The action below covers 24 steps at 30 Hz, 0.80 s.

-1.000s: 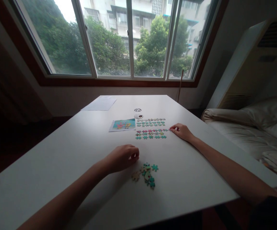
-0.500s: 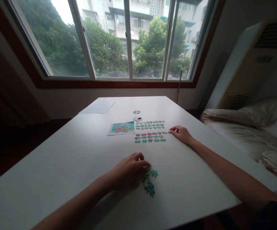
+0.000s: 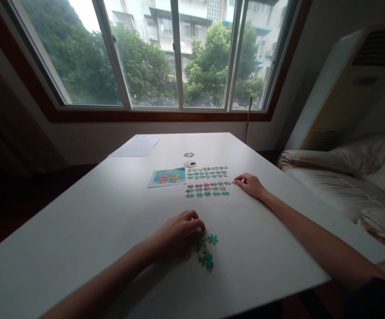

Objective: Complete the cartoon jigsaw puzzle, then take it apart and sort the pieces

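My right hand (image 3: 250,185) rests on the table at the right end of a row of pink and teal jigsaw pieces (image 3: 207,184). Its thumb and forefinger pinch a small jigsaw piece (image 3: 234,182) there. Nearer to me, my left hand (image 3: 182,228) curls over the left side of a loose heap of mostly green jigsaw pieces (image 3: 208,256). Its fingers are bent together, and whatever lies beneath the tips is hidden. Several rows of sorted pieces (image 3: 207,194) lie beyond the heap. Left of these rows is a coloured cartoon picture sheet (image 3: 168,176).
The white table (image 3: 89,221) reaches towards a window. Two small round items (image 3: 190,164) lie behind the rows, and white paper (image 3: 134,147) lies at the far left. A pale sofa (image 3: 332,181) stands at the right, with a tall floor-standing unit (image 3: 332,97) behind it.
The left fingers have curled in slightly at the heap. My right hand stays at the end of the pink row. The whole view has shifted a little.
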### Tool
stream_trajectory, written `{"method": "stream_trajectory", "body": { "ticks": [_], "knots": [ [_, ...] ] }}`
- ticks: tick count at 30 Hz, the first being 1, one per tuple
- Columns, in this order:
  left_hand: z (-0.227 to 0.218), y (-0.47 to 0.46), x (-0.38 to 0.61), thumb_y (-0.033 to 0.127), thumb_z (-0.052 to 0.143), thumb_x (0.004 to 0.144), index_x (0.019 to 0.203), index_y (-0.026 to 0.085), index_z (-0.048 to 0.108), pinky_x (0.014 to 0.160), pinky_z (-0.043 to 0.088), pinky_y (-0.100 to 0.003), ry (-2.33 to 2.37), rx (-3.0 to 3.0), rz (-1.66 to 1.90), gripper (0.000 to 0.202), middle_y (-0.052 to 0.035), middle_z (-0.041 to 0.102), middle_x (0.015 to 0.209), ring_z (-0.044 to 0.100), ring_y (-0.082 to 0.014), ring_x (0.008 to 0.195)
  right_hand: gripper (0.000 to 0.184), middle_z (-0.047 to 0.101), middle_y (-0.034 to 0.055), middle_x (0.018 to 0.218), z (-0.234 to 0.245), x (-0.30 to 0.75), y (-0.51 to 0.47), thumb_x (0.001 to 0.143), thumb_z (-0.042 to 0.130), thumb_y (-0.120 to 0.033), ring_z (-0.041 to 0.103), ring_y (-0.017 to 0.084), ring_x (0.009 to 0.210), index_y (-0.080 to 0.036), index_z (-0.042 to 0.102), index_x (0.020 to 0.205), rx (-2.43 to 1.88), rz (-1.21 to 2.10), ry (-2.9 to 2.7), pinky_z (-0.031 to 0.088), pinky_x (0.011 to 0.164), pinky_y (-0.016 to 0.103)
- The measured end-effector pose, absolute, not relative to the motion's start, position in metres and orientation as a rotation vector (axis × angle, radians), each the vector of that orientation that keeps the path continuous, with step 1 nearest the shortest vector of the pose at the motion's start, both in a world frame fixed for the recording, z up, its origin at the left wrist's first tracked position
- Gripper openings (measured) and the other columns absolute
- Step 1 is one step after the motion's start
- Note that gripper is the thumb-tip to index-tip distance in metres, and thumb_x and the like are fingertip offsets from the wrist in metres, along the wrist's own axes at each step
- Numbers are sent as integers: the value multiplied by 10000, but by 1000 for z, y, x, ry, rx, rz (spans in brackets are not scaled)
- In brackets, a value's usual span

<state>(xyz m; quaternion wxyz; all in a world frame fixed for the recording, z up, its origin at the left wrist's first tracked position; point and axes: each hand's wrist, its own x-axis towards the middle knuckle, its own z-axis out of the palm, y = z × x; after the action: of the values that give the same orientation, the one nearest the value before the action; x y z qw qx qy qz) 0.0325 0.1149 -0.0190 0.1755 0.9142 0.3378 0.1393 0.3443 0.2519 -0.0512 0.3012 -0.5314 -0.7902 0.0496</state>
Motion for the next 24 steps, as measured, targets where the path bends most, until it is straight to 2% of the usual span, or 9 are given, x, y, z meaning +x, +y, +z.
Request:
{"method": "stream_trajectory", "body": {
  "ticks": [4,7,12,17,21,24],
  "knots": [
    [-22,118,32,223,472,815,851,195,582,694,404,-216,967,2480,462,119,-32,522,906,501,-138,800,201,632,42,781,-51,342,252,754,525,-277,514,124,619,-160,661,846,-1426,147,-2075,410,608,239],
    [-26,121,32,236,465,813,772,165,575,627,395,-200,991,2358,558,137,-23,529,823,489,-111,695,198,633,42,780,-53,344,254,751,528,-272,514,122,611,-162,659,851,-1425,153,-2075,413,606,239],
    [-31,130,30,276,442,828,778,156,549,555,364,-190,1070,2170,711,169,12,518,711,436,-88,596,172,626,49,776,-46,336,246,773,513,-249,523,137,643,-163,648,837,-1325,106,-2058,422,635,265],
    [-34,136,29,314,416,839,789,153,531,541,354,-198,1129,2123,744,204,17,515,695,424,-91,591,173,609,58,836,-24,287,192,822,485,-260,542,136,766,-181,626,885,-885,235,-2240,428,693,258],
    [-35,135,31,310,405,843,781,154,519,557,361,-208,1126,2139,773,203,14,511,703,433,-101,612,189,609,44,825,-17,247,147,800,534,-295,537,119,737,-193,610,939,-720,376,-2331,426,692,246],
    [-32,131,33,283,414,840,778,153,518,576,365,-215,1128,2188,799,178,8,509,714,442,-105,627,157,598,29,741,-18,235,135,792,539,-300,521,106,658,-177,625,839,-807,446,-2273,414,626,229]
  ]
}}
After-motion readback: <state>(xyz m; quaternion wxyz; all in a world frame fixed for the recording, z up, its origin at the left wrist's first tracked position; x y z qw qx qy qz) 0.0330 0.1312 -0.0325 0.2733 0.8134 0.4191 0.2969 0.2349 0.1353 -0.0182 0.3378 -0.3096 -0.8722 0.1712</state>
